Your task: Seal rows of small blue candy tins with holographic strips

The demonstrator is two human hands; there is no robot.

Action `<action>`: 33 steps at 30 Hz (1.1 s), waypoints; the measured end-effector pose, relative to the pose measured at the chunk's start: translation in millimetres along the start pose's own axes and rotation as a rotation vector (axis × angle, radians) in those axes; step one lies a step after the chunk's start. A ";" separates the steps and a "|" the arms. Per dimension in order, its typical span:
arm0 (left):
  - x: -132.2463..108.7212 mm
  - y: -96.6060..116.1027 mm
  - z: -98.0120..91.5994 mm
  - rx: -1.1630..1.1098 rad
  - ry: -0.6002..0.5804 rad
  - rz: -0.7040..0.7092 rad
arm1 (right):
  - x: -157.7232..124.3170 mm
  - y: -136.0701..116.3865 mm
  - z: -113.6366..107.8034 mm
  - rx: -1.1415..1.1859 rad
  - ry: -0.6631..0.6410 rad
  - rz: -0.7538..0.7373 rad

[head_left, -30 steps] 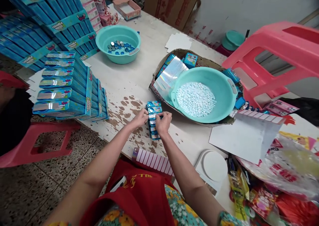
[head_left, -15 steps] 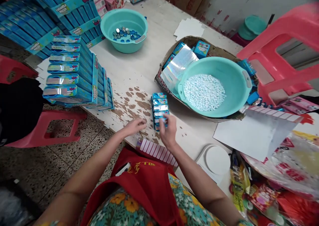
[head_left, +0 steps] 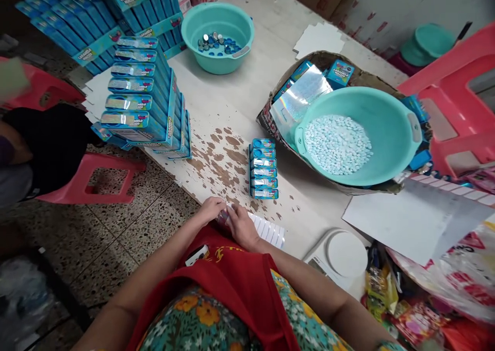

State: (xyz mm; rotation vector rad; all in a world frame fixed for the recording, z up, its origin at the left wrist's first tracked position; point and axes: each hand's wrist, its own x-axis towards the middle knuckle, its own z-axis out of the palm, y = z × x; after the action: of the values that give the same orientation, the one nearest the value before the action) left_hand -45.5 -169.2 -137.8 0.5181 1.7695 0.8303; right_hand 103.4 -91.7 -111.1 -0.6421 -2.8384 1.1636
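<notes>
Both hands meet at the left end of a sheet of pale label strips [head_left: 267,231] by the table's near edge. My left hand [head_left: 212,210] has its fingers closed on that end. My right hand [head_left: 243,226] is closed beside it, thumb and fingers pinching the same end; the fingertips are partly hidden. Just beyond the hands, a row of several blue tins [head_left: 264,169] stands in a narrow tray, touched by neither hand.
A teal basin of pale candies [head_left: 338,145] rests on a cardboard box [head_left: 270,119]. Another teal basin [head_left: 217,65] stands farther back. Stacked blue packs [head_left: 135,101] are at left, a white scale [head_left: 347,253] at right. A person in black [head_left: 46,145] sits left.
My right hand has left the blue tins and come down to the label sheet. My left hand has moved to the sheet too. The camera view has shifted, and more of the person at left shows.
</notes>
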 end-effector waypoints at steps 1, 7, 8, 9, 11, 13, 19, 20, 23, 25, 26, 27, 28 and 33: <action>0.3 -1.0 1.7 -0.007 0.014 -0.001 | -0.1 -1.6 -1.9 -0.004 0.006 -0.008; 1.6 -0.4 5.9 -0.012 0.048 0.012 | 6.9 -9.0 -6.4 0.114 0.066 0.071; -0.3 2.0 4.1 -0.009 0.053 0.011 | 7.9 -11.2 -8.4 0.204 0.080 0.101; -3.3 5.4 1.3 -0.008 0.069 0.020 | 8.7 -13.9 -11.6 0.307 0.100 0.137; -12.6 15.3 -5.9 -0.042 0.118 0.086 | 10.5 -19.7 -22.4 0.488 0.147 0.212; -23.6 28.5 -13.2 -0.115 0.081 0.193 | 13.9 -24.1 -37.2 0.592 0.202 0.273; -19.3 75.5 -21.1 -0.021 -0.142 0.253 | 40.3 -12.2 -73.8 0.536 0.427 0.349; -10.5 84.9 -22.0 0.009 -0.122 0.266 | 47.7 -7.0 -78.0 0.468 0.495 0.349; 23.5 117.1 -27.7 0.032 -0.123 0.318 | 75.2 10.4 -92.1 0.307 0.700 0.348; 47.4 139.0 -32.8 0.020 -0.113 0.348 | 95.9 22.1 -102.7 0.262 0.791 0.386; 58.6 148.8 -35.3 0.024 -0.099 0.370 | 106.0 27.7 -107.6 0.245 0.819 0.415; 69.2 157.2 -37.2 0.041 -0.081 0.393 | 115.5 33.0 -112.0 0.229 0.835 0.441; 79.0 163.9 -38.6 0.069 -0.062 0.413 | 124.3 37.9 -115.5 0.213 0.847 0.463; 117.3 170.1 -35.1 0.130 -0.014 0.412 | 152.3 56.7 -118.8 0.165 0.866 0.531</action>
State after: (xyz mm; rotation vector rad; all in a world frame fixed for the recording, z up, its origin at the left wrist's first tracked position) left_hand -126.7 14.7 -78.7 0.9955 1.7359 0.9916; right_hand 3.6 81.2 -85.4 -1.4908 -1.8723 0.8241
